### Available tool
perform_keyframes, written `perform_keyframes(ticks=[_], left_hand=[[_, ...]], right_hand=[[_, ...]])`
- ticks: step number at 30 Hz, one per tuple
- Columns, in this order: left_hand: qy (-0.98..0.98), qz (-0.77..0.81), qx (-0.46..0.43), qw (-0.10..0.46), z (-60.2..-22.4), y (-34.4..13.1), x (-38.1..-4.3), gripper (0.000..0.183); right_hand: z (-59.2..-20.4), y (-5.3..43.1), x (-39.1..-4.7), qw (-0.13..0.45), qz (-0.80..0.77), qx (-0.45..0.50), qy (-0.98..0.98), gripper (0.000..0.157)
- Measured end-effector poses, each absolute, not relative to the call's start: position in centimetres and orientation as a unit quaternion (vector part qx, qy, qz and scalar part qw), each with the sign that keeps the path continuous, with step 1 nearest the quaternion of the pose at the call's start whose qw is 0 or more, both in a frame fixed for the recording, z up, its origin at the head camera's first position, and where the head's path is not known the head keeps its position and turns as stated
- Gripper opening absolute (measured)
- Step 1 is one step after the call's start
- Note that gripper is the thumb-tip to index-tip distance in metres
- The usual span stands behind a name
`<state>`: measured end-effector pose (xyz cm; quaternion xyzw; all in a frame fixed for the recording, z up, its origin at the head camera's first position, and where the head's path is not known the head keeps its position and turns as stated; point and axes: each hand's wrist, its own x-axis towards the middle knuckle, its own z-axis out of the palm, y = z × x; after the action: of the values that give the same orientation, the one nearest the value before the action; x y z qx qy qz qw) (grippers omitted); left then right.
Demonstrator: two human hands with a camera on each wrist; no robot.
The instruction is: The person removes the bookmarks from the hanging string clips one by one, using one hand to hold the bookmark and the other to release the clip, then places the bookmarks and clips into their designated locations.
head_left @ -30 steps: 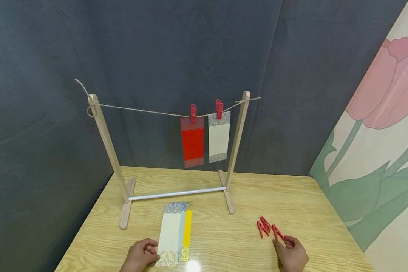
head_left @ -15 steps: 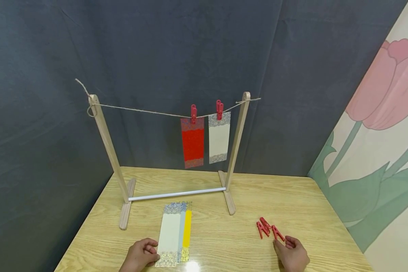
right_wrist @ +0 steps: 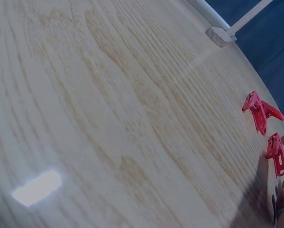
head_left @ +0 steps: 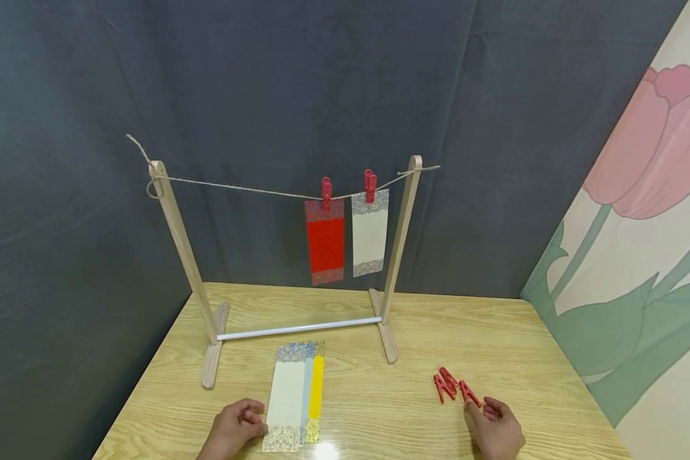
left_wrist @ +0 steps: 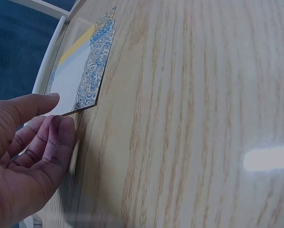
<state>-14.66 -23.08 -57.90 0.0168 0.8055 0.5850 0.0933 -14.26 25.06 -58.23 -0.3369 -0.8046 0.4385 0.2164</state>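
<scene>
My left hand (head_left: 234, 427) rests at the left edge of a fanned stack of cards. The cream card (head_left: 285, 396) with patterned ends lies on top, with a light blue card (head_left: 307, 390) and a yellow card (head_left: 316, 386) showing beneath. In the left wrist view the thumb and loosely bent fingers (left_wrist: 61, 137) stand apart near the cards' corner. My right hand (head_left: 496, 431) is beside a red clothespin (head_left: 469, 393), thumb and fingertips around its near end without a visible pinch. Most of this hand is cut off in the right wrist view. Two more red clothespins (head_left: 445, 383) lie just left of it.
A wooden stand (head_left: 178, 243) with a string (head_left: 236, 187) stands at the back, joined below by a white rod (head_left: 299, 329). From the string a red card (head_left: 326, 246) and a white card (head_left: 370, 236) hang by red clothespins. A dark curtain (head_left: 299, 96) is behind.
My left hand has shifted slightly left, away from the cards' edge. The right hand stays beside the clothespin almost unmoved. The cards and clothespins lie as before.
</scene>
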Motion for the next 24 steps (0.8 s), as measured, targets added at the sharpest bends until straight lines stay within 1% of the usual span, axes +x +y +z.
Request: perform_keyframes(ticks=[8, 17, 24], left_hand=[[0.796, 0.598, 0.007, 0.089, -57.7, -23.0, -14.8, 0.030], [0.790, 0.609, -0.002, 0.066, -57.0, -22.9, -15.2, 0.029], [0.785, 0.616, -0.029, 0.058, -56.3, -22.7, -15.5, 0.028]], right_hand=[[-58.0, 25.2, -14.3, 0.247, 0.425, -0.320, -0.810, 0.033], [-56.7, 24.8, -14.8, 0.260, 0.445, -0.310, -0.799, 0.036], [-55.7, 24.2, -15.2, 0.280, 0.448, -0.281, -0.801, 0.033]])
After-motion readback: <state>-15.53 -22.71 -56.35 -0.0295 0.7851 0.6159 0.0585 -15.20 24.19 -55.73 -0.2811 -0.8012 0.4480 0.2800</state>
